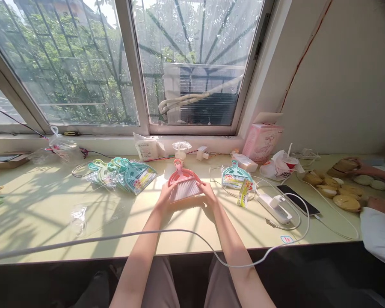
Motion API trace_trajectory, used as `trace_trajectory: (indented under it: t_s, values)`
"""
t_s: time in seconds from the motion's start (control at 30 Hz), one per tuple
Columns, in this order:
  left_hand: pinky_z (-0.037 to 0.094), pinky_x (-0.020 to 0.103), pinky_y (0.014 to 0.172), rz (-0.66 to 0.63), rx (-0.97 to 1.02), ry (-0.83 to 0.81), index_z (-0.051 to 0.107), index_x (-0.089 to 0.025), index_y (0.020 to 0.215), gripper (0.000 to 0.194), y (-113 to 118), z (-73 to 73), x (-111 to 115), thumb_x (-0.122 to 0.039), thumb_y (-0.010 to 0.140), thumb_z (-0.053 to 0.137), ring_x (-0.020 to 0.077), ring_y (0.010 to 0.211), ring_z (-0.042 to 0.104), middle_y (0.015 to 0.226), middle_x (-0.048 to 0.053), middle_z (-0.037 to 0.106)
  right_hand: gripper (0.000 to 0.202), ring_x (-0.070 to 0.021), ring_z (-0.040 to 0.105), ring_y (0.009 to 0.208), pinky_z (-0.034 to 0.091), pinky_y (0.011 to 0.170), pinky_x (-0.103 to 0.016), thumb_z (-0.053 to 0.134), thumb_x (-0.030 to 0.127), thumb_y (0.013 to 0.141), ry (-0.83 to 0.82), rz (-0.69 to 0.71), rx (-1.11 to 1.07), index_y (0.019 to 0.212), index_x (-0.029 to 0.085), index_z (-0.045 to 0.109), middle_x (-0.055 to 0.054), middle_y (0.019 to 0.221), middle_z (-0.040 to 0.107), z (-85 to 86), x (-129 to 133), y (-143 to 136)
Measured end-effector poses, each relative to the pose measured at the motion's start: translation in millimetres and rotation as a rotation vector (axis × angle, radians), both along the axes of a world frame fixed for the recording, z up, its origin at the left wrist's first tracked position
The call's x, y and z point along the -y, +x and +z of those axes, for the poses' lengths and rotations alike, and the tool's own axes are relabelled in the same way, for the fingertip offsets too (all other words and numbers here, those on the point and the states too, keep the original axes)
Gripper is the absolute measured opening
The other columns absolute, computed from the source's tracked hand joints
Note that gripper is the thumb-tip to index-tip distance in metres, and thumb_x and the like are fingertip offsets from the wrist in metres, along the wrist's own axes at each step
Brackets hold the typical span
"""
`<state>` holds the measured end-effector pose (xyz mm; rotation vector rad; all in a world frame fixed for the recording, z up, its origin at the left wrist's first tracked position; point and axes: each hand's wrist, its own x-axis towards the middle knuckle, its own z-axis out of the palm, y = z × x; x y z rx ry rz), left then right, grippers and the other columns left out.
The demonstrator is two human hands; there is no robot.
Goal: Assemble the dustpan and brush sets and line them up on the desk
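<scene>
One knotted clear bag (64,148) is set by the back edge of the surface (35,226), toward its left back corner. Nearer the front edge, a clear wrapper (79,217) is left flat. To its right, teal and green packaged sets (128,173) are heaped, overlapping, and behind them a white packet (147,150) is propped at the back edge.

Midway between the front and back edges, a pink brush-and-dustpan set (183,184) is held between both hands, its handle pointed toward the back edge and its white bristles toward the front. Its left side is gripped by the left hand (166,192), closed around the rim; its right side is gripped likewise by the right hand (208,192), with the fingers partly hidden. Whether the surface is touched by the set cannot be told.

Farther right, a teal packaged set (237,174) is laid apart from the hands. Beyond it, a power strip (274,208) and a phone (298,200) are placed nearer the front edge.
</scene>
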<state>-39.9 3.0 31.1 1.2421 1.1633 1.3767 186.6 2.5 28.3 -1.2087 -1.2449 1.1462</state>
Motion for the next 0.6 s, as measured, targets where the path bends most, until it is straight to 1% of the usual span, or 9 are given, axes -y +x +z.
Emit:
trace_trajectory:
  t_s: [0.1,0.2,0.3,0.33,0.4,0.47,0.5,0.53,0.6]
  values:
    - [0.065,0.056,0.109,0.22,-0.004,-0.052,0.082,-0.017,0.122,0.034,4,10.2,6,-0.042,0.1,0.075,0.0418,0.126,0.08,0.134,0.023,0.082,0.053,-0.0223,0.068,0.071,0.057,0.066,-0.032,0.091,0.071,0.075,-0.115,-0.028,-0.096,0.076,0.022,0.072,-0.001,0.068,0.067,-9.1,-4,-3]
    - [0.056,0.057,0.123,0.517,-0.142,0.094,0.079,-0.018,0.122,0.027,-26,22.3,24,-0.032,0.102,0.068,0.0401,0.137,0.074,0.145,0.022,0.076,0.052,-0.0241,0.071,0.072,0.059,0.065,-0.033,0.092,0.071,0.071,-0.119,-0.07,-0.115,0.075,0.024,0.071,-0.001,0.068,0.07,-14.0,-6,1]
    - [0.034,0.059,0.141,0.896,-0.381,0.253,0.075,-0.017,0.127,0.029,-100,28.0,59,-0.019,0.102,0.06,0.0395,0.161,0.053,0.159,0.023,0.066,0.045,-0.0259,0.073,0.072,0.062,0.063,-0.035,0.091,0.065,0.075,-0.161,-0.088,-0.145,0.078,0.025,0.072,-0.003,0.068,0.071,-16.2,-5,4]
    - [0.031,0.062,0.141,1.048,-0.419,0.208,0.073,-0.016,0.132,0.033,-131,27.6,72,-0.018,0.101,0.061,0.041,0.165,0.046,0.166,0.024,0.06,0.042,-0.0259,0.074,0.071,0.062,0.062,-0.035,0.09,0.063,0.076,-0.175,-0.094,-0.158,0.079,0.025,0.072,-0.003,0.068,0.071,-16.6,-5,4]
    - [0.03,0.069,0.138,1.235,-0.479,0.018,0.065,-0.014,0.146,0.05,-196,23.6,97,-0.02,0.097,0.07,0.0454,0.168,0.039,0.176,0.027,0.049,0.039,-0.0256,0.073,0.071,0.062,0.062,-0.035,0.09,0.059,0.076,-0.184,-0.097,-0.179,0.08,0.025,0.073,-0.003,0.069,0.072,-17.3,-5,3]
    - [0.03,0.073,0.137,1.309,-0.544,-0.227,0.061,-0.011,0.147,0.065,-254,17.0,119,-0.023,0.087,0.084,0.0506,0.167,0.037,0.175,0.032,0.047,0.039,-0.0253,0.072,0.071,0.059,0.063,-0.034,0.092,0.058,0.074,-0.173,-0.094,-0.194,0.079,0.025,0.073,-0.004,0.071,0.073,-18.3,-6,0]
    - [0.032,0.072,0.136,1.307,-0.56,-0.364,0.064,-0.011,0.139,0.062,-277,13.3,128,-0.022,0.082,0.088,0.0521,0.165,0.038,0.17,0.033,0.052,0.039,-0.0252,0.071,0.072,0.058,0.064,-0.034,0.093,0.058,0.072,-0.168,-0.092,-0.198,0.078,0.024,0.074,-0.004,0.071,0.074,-18.9,-7,-1]
    - [0.034,0.071,0.135,1.284,-0.563,-0.495,0.068,-0.013,0.126,0.052,-297,9.5,136,-0.019,0.078,0.089,0.0527,0.163,0.041,0.162,0.031,0.06,0.04,-0.0251,0.071,0.072,0.056,0.065,-0.033,0.094,0.058,0.069,-0.165,-0.09,-0.203,0.077,0.024,0.074,-0.004,0.071,0.074,-19.6,-8,-2]
    - [0.041,0.069,0.131,1.157,-0.679,-0.531,0.066,-0.02,0.098,0.029,-323,2.9,150,-0.022,0.078,0.086,0.053,0.157,0.049,0.138,0.025,0.072,0.041,-0.0252,0.071,0.074,0.054,0.066,-0.033,0.096,0.057,0.065,-0.172,-0.09,-0.207,0.077,0.024,0.076,-0.003,0.071,0.075,-21.1,-10,-4]
